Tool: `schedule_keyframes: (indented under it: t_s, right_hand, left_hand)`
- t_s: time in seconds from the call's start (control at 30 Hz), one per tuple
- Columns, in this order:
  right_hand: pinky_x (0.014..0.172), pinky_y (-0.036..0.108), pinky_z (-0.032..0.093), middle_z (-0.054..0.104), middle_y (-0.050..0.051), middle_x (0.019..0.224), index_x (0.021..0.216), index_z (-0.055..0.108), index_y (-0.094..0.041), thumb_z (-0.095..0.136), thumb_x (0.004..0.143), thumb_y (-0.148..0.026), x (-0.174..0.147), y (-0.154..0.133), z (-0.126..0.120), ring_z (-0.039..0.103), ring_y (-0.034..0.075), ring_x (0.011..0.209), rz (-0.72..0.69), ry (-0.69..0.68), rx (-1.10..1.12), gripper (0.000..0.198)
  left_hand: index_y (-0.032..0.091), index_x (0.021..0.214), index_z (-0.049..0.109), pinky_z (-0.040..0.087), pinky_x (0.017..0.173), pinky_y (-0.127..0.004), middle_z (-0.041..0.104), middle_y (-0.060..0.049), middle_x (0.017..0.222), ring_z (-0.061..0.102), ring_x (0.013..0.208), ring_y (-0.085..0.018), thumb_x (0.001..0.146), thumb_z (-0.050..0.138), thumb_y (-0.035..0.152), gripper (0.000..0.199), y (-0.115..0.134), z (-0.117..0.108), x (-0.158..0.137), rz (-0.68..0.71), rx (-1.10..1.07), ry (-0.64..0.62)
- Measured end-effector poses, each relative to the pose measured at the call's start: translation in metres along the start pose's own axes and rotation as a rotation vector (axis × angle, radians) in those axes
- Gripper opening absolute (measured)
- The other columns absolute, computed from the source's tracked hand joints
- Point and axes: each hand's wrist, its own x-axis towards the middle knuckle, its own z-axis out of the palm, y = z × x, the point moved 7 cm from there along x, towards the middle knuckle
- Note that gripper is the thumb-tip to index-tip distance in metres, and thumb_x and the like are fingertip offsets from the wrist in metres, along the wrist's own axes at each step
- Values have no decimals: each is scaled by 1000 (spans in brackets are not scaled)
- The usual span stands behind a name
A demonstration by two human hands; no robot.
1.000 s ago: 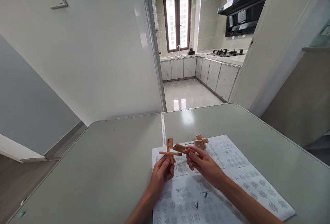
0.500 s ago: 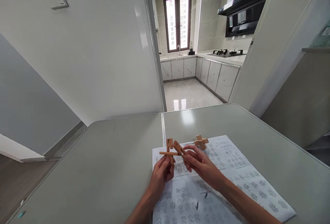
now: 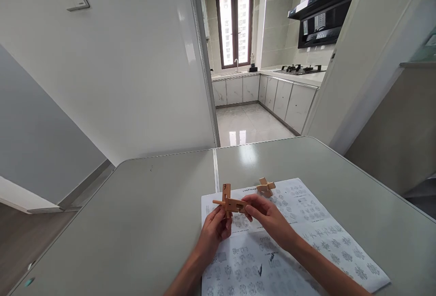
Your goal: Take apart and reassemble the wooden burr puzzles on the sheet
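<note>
My left hand (image 3: 218,224) pinches the lower end of an upright wooden puzzle piece (image 3: 226,191), which has a dark mark near its top. A thin wooden stick (image 3: 218,202) crosses that piece and juts out to the left. My right hand (image 3: 264,212) is closed on the right end of a notched wooden puzzle piece (image 3: 235,204), held nearly level. Its left end lies against the front of the upright piece; whether the two interlock I cannot tell. Both hands are above a printed instruction sheet (image 3: 245,241).
An assembled wooden cross-shaped puzzle (image 3: 266,187) rests at the sheet's far edge, beyond my right hand. The grey-green table (image 3: 163,214) has a seam (image 3: 215,169) running away from me. A kitchen with a window (image 3: 235,28) and a gas hob (image 3: 299,69) lies past the doorway.
My right hand has turned its notched piece from a slant to nearly level and brought it left against the upright piece. My left hand has barely moved.
</note>
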Motion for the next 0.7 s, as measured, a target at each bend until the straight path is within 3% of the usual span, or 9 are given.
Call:
schedule_keyframes:
  t_s: [0.37, 0.57, 0.7]
  right_hand:
    - [82, 37, 53, 73, 6, 96, 105, 73, -22, 74, 87, -58, 0, 5, 8, 65, 21, 83, 57, -49, 0, 40]
    - [84, 36, 53, 75, 6, 98, 105, 72, -23, 77, 86, -56, 0, 9, 5, 68, 21, 89, 79, -45, 42, 39]
    - [83, 35, 54, 75, 6, 98, 103, 72, -22, 77, 87, -55, 0, 12, 3, 68, 20, 85, 71, -19, 71, 37]
  left_hand:
    - [16, 92, 60, 19, 53, -26, 47, 3, 66, 29, 55, -8, 90, 66, 58, 42, -11, 2, 0, 34, 95, -151]
    - [16, 101, 61, 21, 52, -26, 45, 4, 62, 29, 53, -9, 92, 63, 63, 48, -2, 9, -6, 72, 244, -187]
    - [17, 95, 60, 20, 52, -26, 42, 6, 58, 27, 51, -9, 93, 61, 63, 46, 3, 13, -8, 82, 321, -210]
